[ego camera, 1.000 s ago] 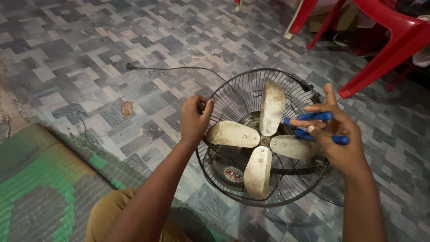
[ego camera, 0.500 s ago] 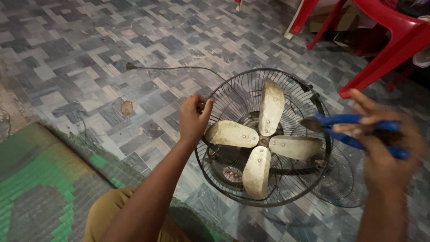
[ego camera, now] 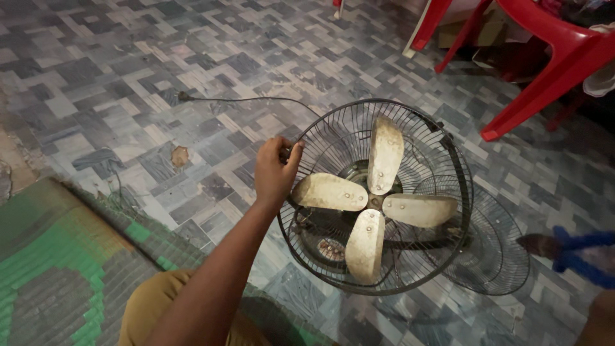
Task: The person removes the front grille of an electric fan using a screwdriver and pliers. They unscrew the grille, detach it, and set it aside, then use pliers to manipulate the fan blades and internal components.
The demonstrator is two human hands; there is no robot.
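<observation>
Four blades [ego camera: 373, 200] sit just right of your left hand [ego camera: 274, 172], whose fingers [ego camera: 291, 156] clamp the fan guard [ego camera: 448, 154] rim. Your right hand is mostly out of frame; blurred blue pliers [ego camera: 580, 255] lie there, grip unclear.

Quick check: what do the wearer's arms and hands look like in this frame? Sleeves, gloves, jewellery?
Left hand is bare: no glove, ring or watch showing, and the forearm is uncovered, with no sleeve in view. Right hand is barely in frame at the lower right edge and blurred; no glove or sleeve can be made out there.
</observation>
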